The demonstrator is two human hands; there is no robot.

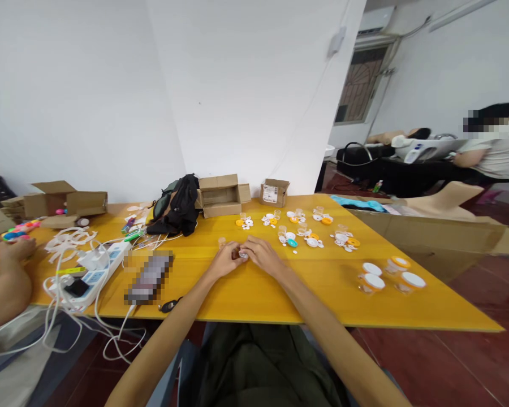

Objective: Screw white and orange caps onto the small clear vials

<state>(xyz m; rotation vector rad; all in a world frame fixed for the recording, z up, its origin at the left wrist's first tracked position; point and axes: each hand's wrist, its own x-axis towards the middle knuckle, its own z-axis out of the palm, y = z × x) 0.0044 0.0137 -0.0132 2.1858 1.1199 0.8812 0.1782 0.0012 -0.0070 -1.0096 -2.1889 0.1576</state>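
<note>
Two bare hands at work over a yellow-brown, smooth-faced tabletop (322, 294). Lower centre: both forearms rise from the bottom edge of the frame. Centre: the left hand (227, 259) and the right hand (263, 254) meet, fingertips closed together on a small, whitish, hard-looking piece (243, 255); its exact shape is too small and too covered to tell. Being apparently plastic, it should prove light, stiff and somewhat slippery, and is probably best pinched by its outer edge, with modest pressure. Left of centre: a dark, flat, rectangular phone (150, 277) and a long white plastic power strip (97, 277). Right of centre, nearer the edge: four clear, short, round jars (371, 281) with white or orange-and-white lids. Just beyond the left hand: a small, clear, plastic cup (221, 242). Farther, right of centre: scattered groups of small, white, round parts (341, 237), with orange lids and one turquoise lid (292, 243) among them. Behind these: an open, brown cardboard box (220, 195) and a black fabric backpack (182, 203).
</note>
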